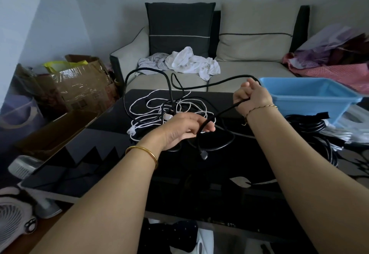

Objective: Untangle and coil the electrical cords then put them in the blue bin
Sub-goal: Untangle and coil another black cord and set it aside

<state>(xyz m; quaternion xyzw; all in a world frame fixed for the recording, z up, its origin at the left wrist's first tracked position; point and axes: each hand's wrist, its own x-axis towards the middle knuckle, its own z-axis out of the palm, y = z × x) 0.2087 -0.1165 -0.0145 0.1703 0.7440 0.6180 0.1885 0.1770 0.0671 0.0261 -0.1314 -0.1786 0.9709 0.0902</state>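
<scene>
I look down over two bare forearms reaching across a glossy black worktop [229, 173]. My left hand [185, 127] is closed in a pinch on a black cord [227, 109], with the cord's plug end [204, 155] hanging just below the fingers. My right hand [251, 96] is raised higher and further back, fisted around the same black cord, which runs taut between both hands. Beyond the right hand the cord arcs up in wide loops over the far edge of the worktop.

A white cord [151, 111] lies in a loose tangle on the worktop behind the left hand, with the black cord crossing through it. The blue bin [311, 95] sits at the right far corner, just beside the right hand; I cannot see anything inside it. A coiled black bundle [307, 125] rests in front of the bin.

A gold bangle [145, 153] circles the left wrist, a thin bracelet [261, 107] the right. Behind the worktop stands a grey sofa [249, 67] with crumpled white cloth [191, 61] on its seat. A cardboard box [83, 81] stands to the left
</scene>
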